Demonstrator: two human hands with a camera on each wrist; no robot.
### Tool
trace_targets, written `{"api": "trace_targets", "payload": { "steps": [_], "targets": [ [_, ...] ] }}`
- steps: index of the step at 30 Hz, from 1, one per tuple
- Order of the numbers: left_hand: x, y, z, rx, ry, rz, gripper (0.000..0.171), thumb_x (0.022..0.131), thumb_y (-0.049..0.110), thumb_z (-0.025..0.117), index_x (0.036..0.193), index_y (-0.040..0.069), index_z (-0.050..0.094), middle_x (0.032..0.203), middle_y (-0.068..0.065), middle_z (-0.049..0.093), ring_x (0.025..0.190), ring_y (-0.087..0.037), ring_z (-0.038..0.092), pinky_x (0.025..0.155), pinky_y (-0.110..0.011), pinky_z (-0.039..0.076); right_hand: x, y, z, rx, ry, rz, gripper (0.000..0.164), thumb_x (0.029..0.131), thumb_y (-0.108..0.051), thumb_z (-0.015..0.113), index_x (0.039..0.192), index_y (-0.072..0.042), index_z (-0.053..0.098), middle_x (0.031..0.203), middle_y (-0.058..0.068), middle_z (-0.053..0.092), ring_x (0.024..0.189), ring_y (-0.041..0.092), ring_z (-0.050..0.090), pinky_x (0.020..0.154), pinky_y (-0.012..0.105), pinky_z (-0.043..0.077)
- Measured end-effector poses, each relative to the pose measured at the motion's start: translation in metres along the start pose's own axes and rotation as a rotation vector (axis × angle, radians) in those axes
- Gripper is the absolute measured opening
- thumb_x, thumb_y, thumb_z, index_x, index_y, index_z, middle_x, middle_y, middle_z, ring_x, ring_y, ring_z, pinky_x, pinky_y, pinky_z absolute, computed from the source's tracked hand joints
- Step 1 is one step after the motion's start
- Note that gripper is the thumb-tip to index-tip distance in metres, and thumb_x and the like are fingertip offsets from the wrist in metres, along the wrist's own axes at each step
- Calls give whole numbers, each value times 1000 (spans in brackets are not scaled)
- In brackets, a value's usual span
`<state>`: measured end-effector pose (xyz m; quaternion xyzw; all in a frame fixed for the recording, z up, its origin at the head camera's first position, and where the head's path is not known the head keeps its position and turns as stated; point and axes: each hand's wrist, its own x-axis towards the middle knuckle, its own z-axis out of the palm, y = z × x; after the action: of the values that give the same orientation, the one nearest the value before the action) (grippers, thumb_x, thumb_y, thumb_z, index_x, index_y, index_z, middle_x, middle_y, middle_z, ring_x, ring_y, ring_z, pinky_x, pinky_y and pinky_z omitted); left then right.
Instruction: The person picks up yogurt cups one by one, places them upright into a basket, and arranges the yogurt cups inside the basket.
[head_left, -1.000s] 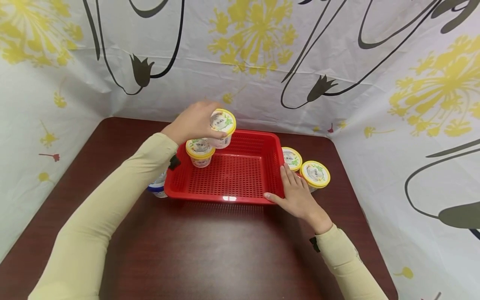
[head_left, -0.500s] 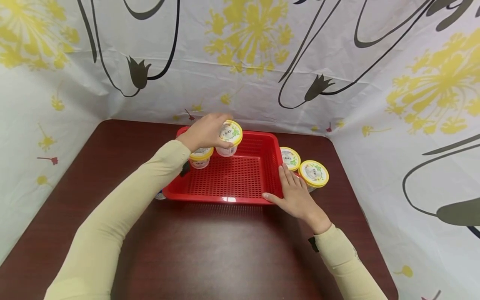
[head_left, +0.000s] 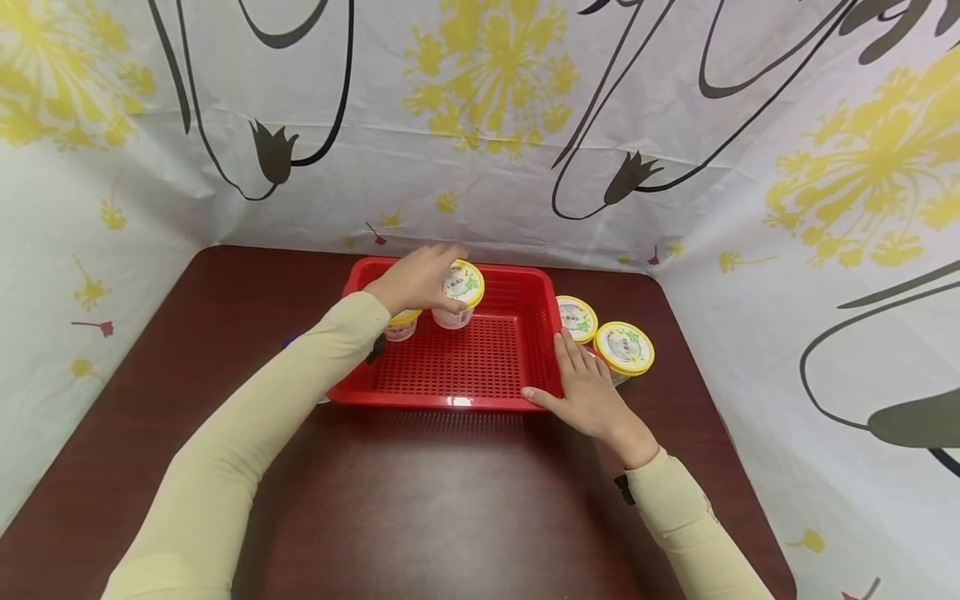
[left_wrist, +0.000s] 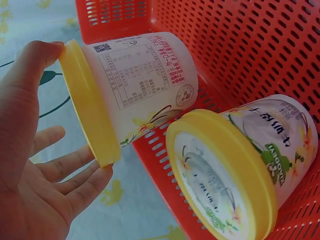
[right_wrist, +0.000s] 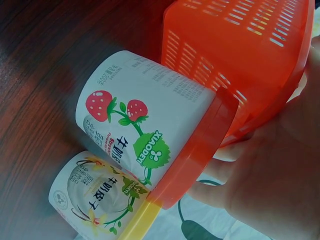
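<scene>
Left hand [head_left: 417, 280] pinches tub [head_left: 467, 287]!

Head: we have it near upright in the red basket [head_left: 480, 367], just right of that hand; right hand [head_left: 592, 402] spread on the rim [head_left: 405, 402]. Left wrist: thumb and fingers straddle the lid [left_wrist: 91, 105]. Right wrist: strawberry tub [right_wrist: 145, 115] outside.

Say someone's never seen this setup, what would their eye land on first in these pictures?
Probably the bright red basket toward the back of the dark table, where the left hand holds a yellow-lidded cup by its lid. Next might come the right hand, resting on the basket's front right corner, with more cups just outside it. Behind, big yellow flowers stand out on the pale cloth.
</scene>
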<state>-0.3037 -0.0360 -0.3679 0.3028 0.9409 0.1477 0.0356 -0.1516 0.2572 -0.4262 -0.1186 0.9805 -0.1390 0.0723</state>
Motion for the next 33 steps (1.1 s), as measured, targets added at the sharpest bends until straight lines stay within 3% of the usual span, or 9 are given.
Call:
{"api": "trace_targets", "payload": {
  "steps": [10,18,33],
  "targets": [
    [7,-2,18,31,-38,6,91,76,54,79,148,14,40,142,-14,52,130,-32,52,109,-46,45,1,1,1,0,6,2,108,87,-74,49,160,-9,4,169,10,4,152,41,17,120,66,19],
    [7,2,20,64,-73,21,93,77,53,79,149,10,39,144,-18,50,131,-36,51,111,-48,43,1,3,2,1,10,-2,107,87,-73,50,160,-9,4,169,10,4,153,40,17,120,65,19],
    [8,0,27,62,-129,-14,91,80,50,78,151,10,37,148,-18,47,134,-35,49,112,-47,43,2,4,4,6,15,4,107,87,-73,50,160,-9,4,169,10,4,153,40,17,121,65,18]
  ]
}}
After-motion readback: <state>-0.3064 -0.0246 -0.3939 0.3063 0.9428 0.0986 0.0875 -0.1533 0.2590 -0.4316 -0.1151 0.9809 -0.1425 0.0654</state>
